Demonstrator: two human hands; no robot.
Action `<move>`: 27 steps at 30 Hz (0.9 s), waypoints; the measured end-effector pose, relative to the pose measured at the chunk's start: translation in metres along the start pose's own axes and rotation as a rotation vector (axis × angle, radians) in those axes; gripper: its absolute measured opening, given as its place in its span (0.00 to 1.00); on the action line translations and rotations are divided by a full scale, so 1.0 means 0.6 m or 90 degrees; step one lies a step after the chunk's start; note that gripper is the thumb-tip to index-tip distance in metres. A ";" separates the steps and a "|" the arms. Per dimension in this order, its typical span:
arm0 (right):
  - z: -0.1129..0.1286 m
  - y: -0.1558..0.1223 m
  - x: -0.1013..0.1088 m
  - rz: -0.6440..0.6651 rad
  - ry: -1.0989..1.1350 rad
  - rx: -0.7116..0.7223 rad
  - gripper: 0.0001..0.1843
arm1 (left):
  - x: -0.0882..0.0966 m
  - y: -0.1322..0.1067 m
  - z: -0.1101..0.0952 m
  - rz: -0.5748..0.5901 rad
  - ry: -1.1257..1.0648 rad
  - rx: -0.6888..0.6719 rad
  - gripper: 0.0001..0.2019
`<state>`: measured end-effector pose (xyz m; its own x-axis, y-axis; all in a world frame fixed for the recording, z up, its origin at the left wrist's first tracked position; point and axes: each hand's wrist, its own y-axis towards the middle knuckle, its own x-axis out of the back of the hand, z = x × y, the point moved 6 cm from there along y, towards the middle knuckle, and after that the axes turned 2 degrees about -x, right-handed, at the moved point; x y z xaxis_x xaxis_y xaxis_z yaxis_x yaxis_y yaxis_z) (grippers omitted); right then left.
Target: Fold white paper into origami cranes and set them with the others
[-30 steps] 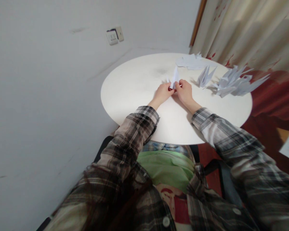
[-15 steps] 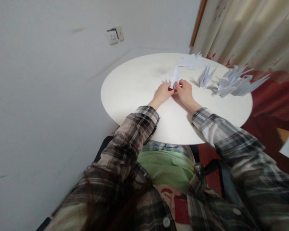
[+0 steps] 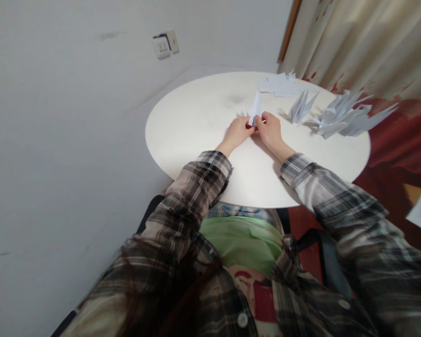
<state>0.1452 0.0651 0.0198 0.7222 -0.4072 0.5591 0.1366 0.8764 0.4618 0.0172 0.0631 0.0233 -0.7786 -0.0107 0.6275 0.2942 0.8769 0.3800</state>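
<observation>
Between my two hands stands a piece of folded white paper, narrow and pointed at the top. My left hand is closed on its lower left edge. On the lower right side, my right hand pinches it with thumb and fingers. The paper's bottom part is hidden by my fingers. Both hands are held over the white round table. A small white paper tip shows just behind my left hand; I cannot tell whether it belongs to the held piece.
Right of my hands stands a folded paper crane. Several more paper cranes crowd the table's right side. White paper sheets lie at the far edge. Beyond are a wall with a socket and a curtain.
The view has tipped slightly, so the table and wall sit a little higher. My hands keep the same grip on the folded paper, with hardly any visible movement.
</observation>
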 end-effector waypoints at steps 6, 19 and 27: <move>0.004 -0.002 0.003 -0.004 0.021 0.021 0.18 | 0.000 0.000 -0.001 0.000 0.007 0.001 0.09; 0.005 -0.003 0.002 -0.003 -0.005 -0.023 0.15 | 0.002 -0.002 -0.003 0.002 0.015 0.011 0.09; 0.001 -0.003 0.000 -0.009 0.000 -0.004 0.17 | 0.003 -0.003 -0.005 0.005 0.016 0.014 0.10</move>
<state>0.1444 0.0635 0.0195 0.7207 -0.4187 0.5524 0.1505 0.8725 0.4649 0.0169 0.0600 0.0257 -0.7619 -0.0155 0.6475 0.2877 0.8876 0.3598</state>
